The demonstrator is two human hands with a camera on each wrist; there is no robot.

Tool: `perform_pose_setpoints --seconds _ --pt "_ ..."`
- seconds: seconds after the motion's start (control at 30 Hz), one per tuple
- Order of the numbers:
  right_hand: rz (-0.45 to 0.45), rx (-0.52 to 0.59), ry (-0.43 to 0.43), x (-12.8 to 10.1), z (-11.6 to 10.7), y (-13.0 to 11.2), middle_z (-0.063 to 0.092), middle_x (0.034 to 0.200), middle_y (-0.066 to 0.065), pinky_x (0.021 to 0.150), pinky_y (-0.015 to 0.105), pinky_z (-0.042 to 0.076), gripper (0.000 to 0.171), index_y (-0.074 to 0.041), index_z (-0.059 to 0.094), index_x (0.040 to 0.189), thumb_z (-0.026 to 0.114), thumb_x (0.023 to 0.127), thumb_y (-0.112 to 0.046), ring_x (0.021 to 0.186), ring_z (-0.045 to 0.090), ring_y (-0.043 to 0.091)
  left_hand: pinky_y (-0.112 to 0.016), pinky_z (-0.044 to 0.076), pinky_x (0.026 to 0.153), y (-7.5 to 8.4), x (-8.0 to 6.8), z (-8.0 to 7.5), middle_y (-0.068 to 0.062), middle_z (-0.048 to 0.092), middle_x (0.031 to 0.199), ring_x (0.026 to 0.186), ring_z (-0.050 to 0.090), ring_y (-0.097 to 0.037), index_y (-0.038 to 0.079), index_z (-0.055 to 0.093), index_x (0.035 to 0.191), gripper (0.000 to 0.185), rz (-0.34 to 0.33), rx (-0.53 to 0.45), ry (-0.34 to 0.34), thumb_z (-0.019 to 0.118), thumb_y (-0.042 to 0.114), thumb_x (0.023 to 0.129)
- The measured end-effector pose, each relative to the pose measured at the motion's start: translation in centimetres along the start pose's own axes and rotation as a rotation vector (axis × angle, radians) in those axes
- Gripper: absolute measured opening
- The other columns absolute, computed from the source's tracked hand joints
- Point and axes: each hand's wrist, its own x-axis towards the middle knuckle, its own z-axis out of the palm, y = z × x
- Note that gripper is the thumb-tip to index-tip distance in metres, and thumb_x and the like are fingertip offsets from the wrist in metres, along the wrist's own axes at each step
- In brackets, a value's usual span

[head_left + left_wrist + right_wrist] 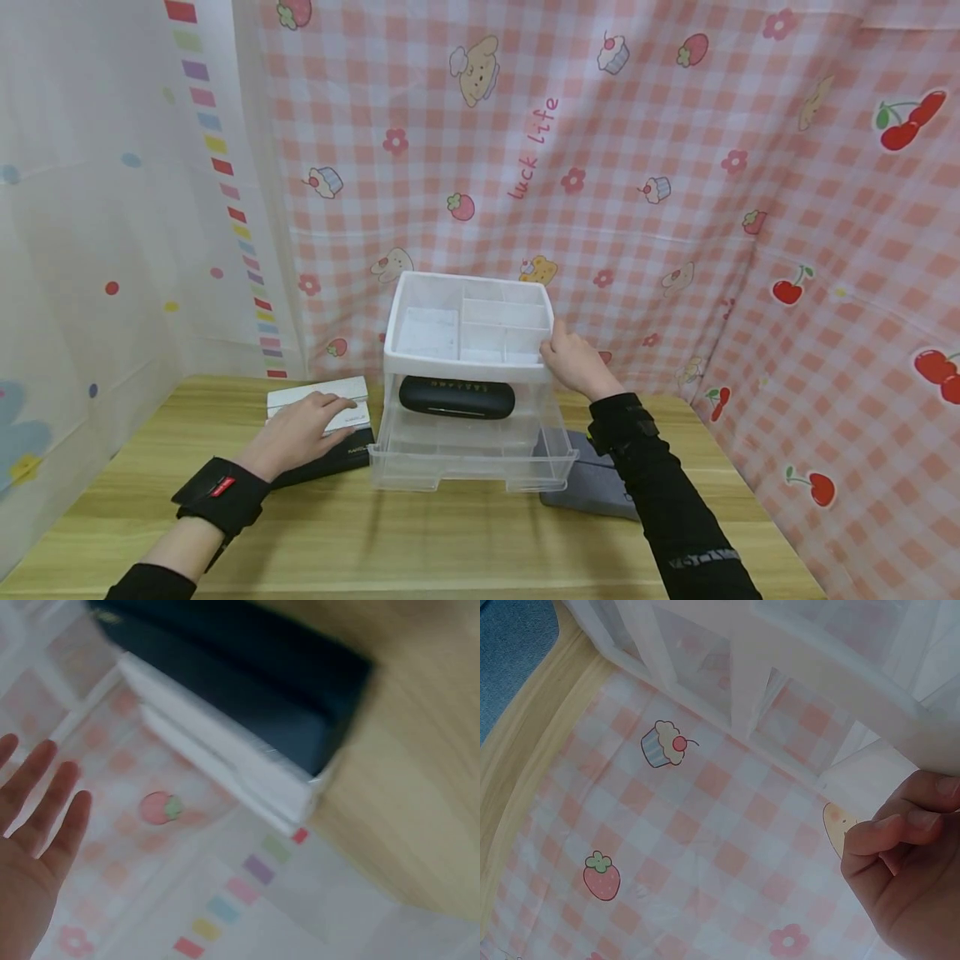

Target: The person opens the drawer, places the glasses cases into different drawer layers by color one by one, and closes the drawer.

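Observation:
A white desktop storage box [465, 364] with a divided top tray stands in the middle of the table. Its clear lower drawer [472, 468] is pulled out toward me, and a black oblong case [456, 397] shows inside. At the box's right edge, my right hand [573, 358] grips the rim with curled fingers [877, 840]. To the left, my left hand [300, 429] hovers over white boxes [352, 388] and a black box [341, 457], fingers [64, 802] spread and holding nothing. Part of these boxes is hidden under that hand.
A grey fabric case [588, 498] lies right of the drawer, partly behind my right sleeve. The wooden table [442, 550] meets a pink checked curtain [645, 250] at the back and right, and a pale curtain [112, 208] at the left.

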Motion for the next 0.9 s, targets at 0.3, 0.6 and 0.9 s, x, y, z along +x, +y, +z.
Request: perform_pose_setpoints --seconds 0.3,0.6,0.9 --pt "-0.014 -0.007 0.005 0.0 0.0 0.1 0.056 0.11 0.027 0.061 0.03 0.044 0.039 0.003 0.029 0.128 0.033 0.099 -0.022 0.079 0.058 0.027 -0.042 0.052 0.075 -0.6 -2.2 2.0 -0.014 0.067 0.101 0.088 0.063 -0.03 0.006 0.066 0.111 0.038 -0.025 -0.015 -0.166 0.072 0.03 0.082" --pt "0.002 0.009 -0.003 -0.1 0.0 -0.1 0.055 0.118 0.026 0.064 0.031 0.046 0.043 0.002 0.026 0.133 0.034 0.099 -0.022 0.085 0.058 0.029 -0.043 0.049 0.071 -0.9 -3.3 3.4 -0.011 0.058 0.1 0.087 0.056 -0.026 0.008 0.061 0.118 0.058 -0.046 0.0 -0.207 0.08 0.038 0.072" --pt "-0.001 0.009 -0.01 -0.2 0.0 -0.1 0.054 0.121 0.027 0.064 0.03 0.047 0.045 0.002 0.024 0.135 0.034 0.1 -0.022 0.086 0.059 0.029 -0.048 0.048 0.07 -1.2 -3.5 4.0 -0.013 0.058 0.102 0.092 0.056 -0.03 0.009 0.058 0.12 0.059 -0.094 -0.011 -0.225 0.083 0.027 0.069"
